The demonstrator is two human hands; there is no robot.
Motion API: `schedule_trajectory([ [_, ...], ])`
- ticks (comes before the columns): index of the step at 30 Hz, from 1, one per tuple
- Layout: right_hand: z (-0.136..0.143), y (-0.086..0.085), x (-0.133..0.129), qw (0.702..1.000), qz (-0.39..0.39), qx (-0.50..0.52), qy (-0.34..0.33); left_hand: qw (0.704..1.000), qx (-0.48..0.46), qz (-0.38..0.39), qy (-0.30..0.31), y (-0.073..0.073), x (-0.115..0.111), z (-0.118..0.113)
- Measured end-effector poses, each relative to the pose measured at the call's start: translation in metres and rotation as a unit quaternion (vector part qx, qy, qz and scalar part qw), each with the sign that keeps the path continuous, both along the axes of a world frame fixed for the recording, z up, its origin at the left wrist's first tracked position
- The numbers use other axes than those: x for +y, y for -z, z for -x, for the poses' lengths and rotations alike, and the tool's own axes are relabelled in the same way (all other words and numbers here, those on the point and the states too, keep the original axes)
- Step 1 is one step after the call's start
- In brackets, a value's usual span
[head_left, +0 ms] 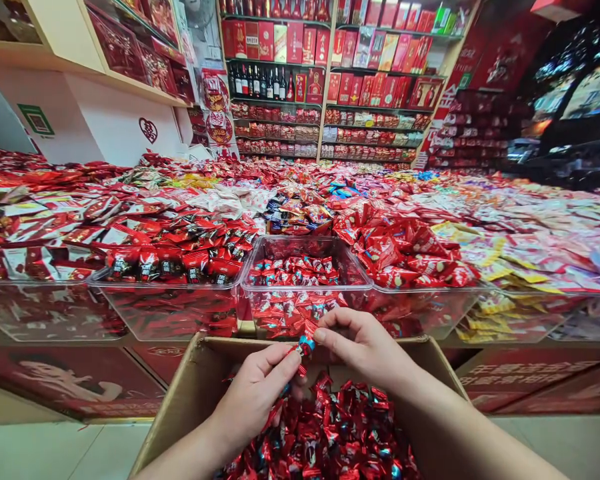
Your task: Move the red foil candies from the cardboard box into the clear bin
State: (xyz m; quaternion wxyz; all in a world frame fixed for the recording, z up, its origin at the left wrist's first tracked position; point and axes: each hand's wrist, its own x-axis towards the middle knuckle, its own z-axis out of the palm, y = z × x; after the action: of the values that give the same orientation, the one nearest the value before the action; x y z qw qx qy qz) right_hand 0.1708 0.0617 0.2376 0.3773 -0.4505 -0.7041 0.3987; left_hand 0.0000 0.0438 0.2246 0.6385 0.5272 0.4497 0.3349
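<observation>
Landmark: open cardboard box (180,400), matte brown walls, squared corners. Left hand (253,393) and right hand (375,347) both above it, bare, wrists angled in from either side.

Held piece: twist-wrapped candy (307,343), glossy red film with a blue band, small body, crimped ends. It is over the box opening, close to the box's far wall. Left grip clamped on its lower end, thumb against index finger. Right grip clamped on its upper end, same thumb-and-finger pinch. Both closed on the one candy.

Inside the box: loose heap of red foil candies (325,433), shiny and crinkled, with blue glints. They lie below the hands.

Just beyond the box: clear plastic bin (307,289), rigid, smooth rim, partly filled with small red-and-blue wrapped candies (300,272). Left of that, in another clear bin, red-and-black packets (170,263), pillow-shaped, piled up to the rim. Right of it, plump red pouches (395,250) with pinched edges, heaped past the rim. Flat yellow packets (510,263) further right.

Bins sit along the front of the bench (55,339); its lower front has glossy red printed panels (80,387). Far beyond the box: wall shelves (327,67) with red cartons and dark glass bottles (257,81).
</observation>
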Motion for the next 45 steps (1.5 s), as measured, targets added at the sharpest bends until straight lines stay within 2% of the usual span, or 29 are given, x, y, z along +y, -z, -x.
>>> schedule_trajectory([
  [2, 0.005, 0.001, -0.009, 0.987, -0.141, -0.067, 0.033, 0.999, 0.005, -0.015, -0.029, 0.001, 0.001, -0.001],
  [3, 0.008, 0.001, -0.013, 0.975, -0.196, -0.102, 0.028, 0.999, 0.006, -0.033, -0.037, 0.002, 0.002, -0.001],
  [5, 0.015, 0.002, -0.021, 0.954, -0.249, -0.166, -0.022, 0.996, 0.011, -0.086, -0.032, 0.004, 0.003, -0.001],
  [7, 0.022, 0.004, -0.025, 0.940, -0.253, -0.221, -0.060, 0.990, 0.026, -0.140, -0.010, 0.006, 0.003, 0.000],
  [11, 0.026, 0.003, -0.024, 0.919, -0.273, -0.271, -0.082, 0.971, 0.072, -0.226, 0.013, 0.007, 0.002, 0.004],
  [13, 0.024, -0.005, -0.022, 0.918, -0.281, -0.264, -0.093, 0.963, 0.074, -0.257, 0.015, 0.005, 0.000, 0.007],
  [16, 0.023, -0.026, -0.017, 0.931, -0.272, -0.218, -0.112, 0.959, 0.025, -0.284, -0.008, 0.004, -0.003, 0.013],
  [19, 0.024, -0.050, -0.005, 0.943, -0.251, -0.169, -0.137, 0.961, -0.050, -0.265, -0.059, 0.005, -0.007, 0.016],
  [22, 0.030, -0.069, 0.020, 0.954, -0.220, -0.139, -0.146, 0.959, -0.109, -0.236, -0.115, 0.006, -0.009, 0.017],
  [25, 0.041, -0.080, 0.062, 0.945, -0.255, -0.187, -0.085, 0.963, -0.133, -0.195, -0.129, 0.005, -0.007, 0.017],
  [28, 0.060, -0.079, 0.114, 0.898, -0.303, -0.319, -0.004, 0.978, -0.126, -0.133, -0.102, 0.004, -0.004, 0.016],
  [30, 0.074, -0.072, 0.144, 0.878, -0.307, -0.367, -0.002, 0.980, -0.094, -0.139, -0.103, 0.004, -0.002, 0.016],
  [32, 0.086, -0.061, 0.165, 0.869, -0.304, -0.390, -0.024, 0.975, -0.054, -0.188, -0.101, 0.004, -0.001, 0.015],
  [35, 0.094, -0.043, 0.177, 0.857, -0.294, -0.419, -0.055, 0.969, -0.031, -0.237, -0.068, 0.005, -0.001, 0.013],
  [39, 0.090, -0.028, 0.177, 0.853, -0.258, -0.446, -0.088, 0.983, -0.050, -0.165, -0.060, 0.006, -0.003, 0.010],
  [42, 0.084, -0.032, 0.178, 0.857, -0.228, -0.452, -0.098, 0.988, -0.043, -0.132, -0.075, 0.008, -0.003, 0.009],
  [45, 0.079, -0.052, 0.171, 0.874, -0.228, -0.422, -0.071, 0.990, -0.044, -0.086, -0.099, 0.008, -0.001, 0.009],
])
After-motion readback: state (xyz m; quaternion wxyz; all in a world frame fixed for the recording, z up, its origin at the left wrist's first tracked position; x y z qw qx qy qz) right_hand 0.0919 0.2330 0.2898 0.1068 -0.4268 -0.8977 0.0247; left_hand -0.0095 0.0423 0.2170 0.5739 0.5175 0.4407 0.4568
